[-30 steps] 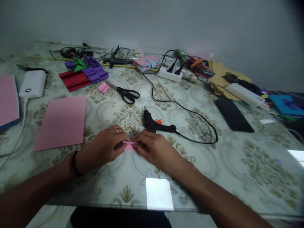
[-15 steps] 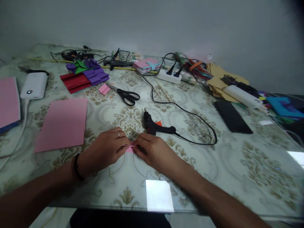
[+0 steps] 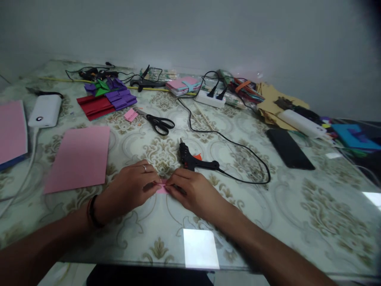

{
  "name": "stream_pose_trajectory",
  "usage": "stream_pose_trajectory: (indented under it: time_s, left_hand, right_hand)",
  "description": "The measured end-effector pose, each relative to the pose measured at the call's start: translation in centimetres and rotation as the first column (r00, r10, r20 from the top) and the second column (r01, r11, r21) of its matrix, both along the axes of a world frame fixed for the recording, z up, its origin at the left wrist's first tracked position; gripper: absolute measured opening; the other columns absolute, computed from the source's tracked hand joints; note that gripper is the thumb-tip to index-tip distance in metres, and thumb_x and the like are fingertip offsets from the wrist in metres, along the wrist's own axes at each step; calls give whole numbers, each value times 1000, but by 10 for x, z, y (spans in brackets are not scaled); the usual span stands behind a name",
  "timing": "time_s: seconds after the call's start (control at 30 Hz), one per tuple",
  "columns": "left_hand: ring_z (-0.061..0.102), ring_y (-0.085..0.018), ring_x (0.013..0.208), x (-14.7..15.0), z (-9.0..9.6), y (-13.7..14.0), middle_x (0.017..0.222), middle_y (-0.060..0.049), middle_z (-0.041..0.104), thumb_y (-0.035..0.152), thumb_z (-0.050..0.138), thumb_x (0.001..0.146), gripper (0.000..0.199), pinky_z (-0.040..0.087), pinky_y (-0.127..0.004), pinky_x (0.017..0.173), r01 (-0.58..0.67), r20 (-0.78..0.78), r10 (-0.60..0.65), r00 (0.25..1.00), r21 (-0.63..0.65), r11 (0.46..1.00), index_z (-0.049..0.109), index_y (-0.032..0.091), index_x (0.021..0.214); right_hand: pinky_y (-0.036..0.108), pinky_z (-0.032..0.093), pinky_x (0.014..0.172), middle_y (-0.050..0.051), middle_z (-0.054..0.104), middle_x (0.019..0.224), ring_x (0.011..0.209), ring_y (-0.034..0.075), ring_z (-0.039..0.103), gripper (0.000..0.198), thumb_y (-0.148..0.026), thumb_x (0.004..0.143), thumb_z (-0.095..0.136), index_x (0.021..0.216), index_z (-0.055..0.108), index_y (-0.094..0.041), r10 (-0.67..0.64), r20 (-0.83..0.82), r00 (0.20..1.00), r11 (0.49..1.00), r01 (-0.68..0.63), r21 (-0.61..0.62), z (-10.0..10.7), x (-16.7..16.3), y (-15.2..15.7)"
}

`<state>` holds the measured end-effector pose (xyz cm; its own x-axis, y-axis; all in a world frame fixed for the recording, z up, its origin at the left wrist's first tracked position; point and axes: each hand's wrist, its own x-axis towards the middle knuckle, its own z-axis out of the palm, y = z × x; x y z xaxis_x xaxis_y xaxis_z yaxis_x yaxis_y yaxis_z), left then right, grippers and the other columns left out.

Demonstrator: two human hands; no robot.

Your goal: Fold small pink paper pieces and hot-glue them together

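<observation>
Between my two hands is a small piece of pink paper (image 3: 162, 190) with a raised fold across it, near the front of the table. My left hand (image 3: 135, 182), with a ring and a dark wristband, pinches the fold's left end. At the other end my right hand (image 3: 190, 186) pinches the same paper; the fingers cover most of it. Just beyond the right hand lies a black glue gun (image 3: 193, 159) with an orange part. Farther back are black-handled scissors (image 3: 159, 122) beside a small folded pink paper (image 3: 131, 115).
A pink sheet (image 3: 79, 159) lies to the left, near a white power bank (image 3: 46, 110). Red pleated paper (image 3: 94, 107) and purple pleated paper (image 3: 122, 98) sit behind. The glue gun's cord loops toward a white power strip (image 3: 210, 98). A black phone (image 3: 289, 149) is at right.
Both hands keep their pinch on the small pink paper, and slightly more of it shows between the fingers. The whole view has shifted a little downward.
</observation>
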<state>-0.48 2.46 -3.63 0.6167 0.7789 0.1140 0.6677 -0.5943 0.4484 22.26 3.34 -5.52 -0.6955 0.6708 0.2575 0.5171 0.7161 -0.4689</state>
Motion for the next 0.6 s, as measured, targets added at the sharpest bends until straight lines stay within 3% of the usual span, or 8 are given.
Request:
stream_pose_trajectory:
  time_s: [0.37,0.6]
  left_hand:
    - [64,-23,92,4,1,-2,88,-6,72,14,55,101,25,52,-37,84,22,12,-22,1000,-12,1000,71,18,82]
    - [63,-24,92,1,0,1,85,-4,70,16,56,100,23,50,-36,86,23,26,-21,999,-62,998,68,21,81]
  right_hand:
    - [30,52,73,6,70,87,82,20,67,9,-17,98,63,90,69,-18,-13,-93,996,1000,11,-17,-2,-6,-2]
    - [30,50,71,6,70,85,80,20,67,8,-16,95,64,88,67,-18,11,-42,999,999,-12,-40,4,0,3]
